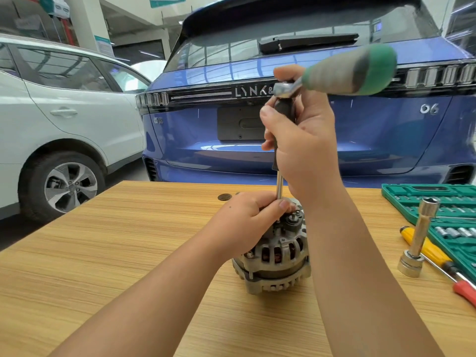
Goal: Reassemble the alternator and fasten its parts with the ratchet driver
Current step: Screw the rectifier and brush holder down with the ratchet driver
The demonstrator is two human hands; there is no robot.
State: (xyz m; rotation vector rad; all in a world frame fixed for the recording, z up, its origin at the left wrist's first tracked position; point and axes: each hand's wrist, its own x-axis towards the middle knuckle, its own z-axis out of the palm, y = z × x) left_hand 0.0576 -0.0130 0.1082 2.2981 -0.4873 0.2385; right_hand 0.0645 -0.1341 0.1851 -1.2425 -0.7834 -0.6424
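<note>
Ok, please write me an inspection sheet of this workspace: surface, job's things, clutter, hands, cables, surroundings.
Surface: light wooden table, striped grain.
Job's things: grey metal alternator stands on the table; ratchet driver with green-and-grey handle sits on a black-gripped extension with a steel shaft, upright over the alternator's top.
Clutter: green plastic socket case, tall steel socket extension standing upright, yellow-handled screwdriver, red handle at the right edge.
Hands: left hand steadies the shaft's lower end on the alternator; right hand grips the black extension.
Cables: nothing seen.
Surroundings: blue car's rear behind the table, white car on the left.
</note>
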